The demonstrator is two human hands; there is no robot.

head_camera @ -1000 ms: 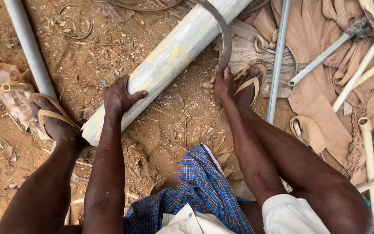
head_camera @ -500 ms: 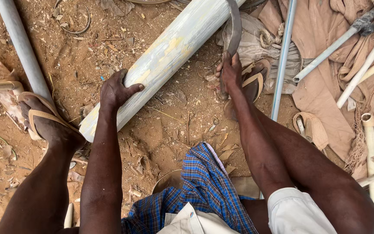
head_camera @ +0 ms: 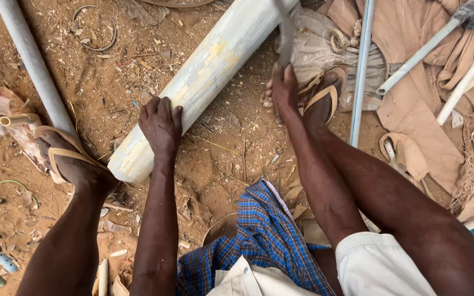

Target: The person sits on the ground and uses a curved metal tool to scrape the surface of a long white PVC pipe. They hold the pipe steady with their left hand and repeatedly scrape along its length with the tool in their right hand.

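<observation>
The left hand [head_camera: 161,125] lay palm-down on the big white pipe [head_camera: 204,82], w/ fingers spread over its lower stretch, pressing rather than wrapping; open grip, just resting on it. The pipe ran diagonally from lower left (cut end near centre-left of frame) to top centre. The right hand [head_camera: 282,87] was closed tight round the handle of a curved blade [head_camera: 285,38], poss. a sickle or saw, can't tell which.

Change vs. half a sec earlier: the blade had swung in, from arching to the right of the pipe to standing nearly straight up over its right edge at top centre. The left hand had kept about the same spot on the pipe. Reads as a stroke coming onto the pipe, w/ the left hand steadying it; judgement only.

Around: sandalled left foot [head_camera: 69,159] just beside the pipe's cut end, sandalled right foot [head_camera: 325,101] just right of the blade hand. Thin grey pipe [head_camera: 34,66] upper left, apart from the big one. Slim bluish pipe [head_camera: 360,71] upright right of centre, several more white pipes [head_camera: 456,82] and tan cloth [head_camera: 412,109] at right. Dirt floor [head_camera: 231,159] littered w/ chips. The right foot and cloth bundle crowded the blade's side; the near stretch of pipe lay unobstructed.
</observation>
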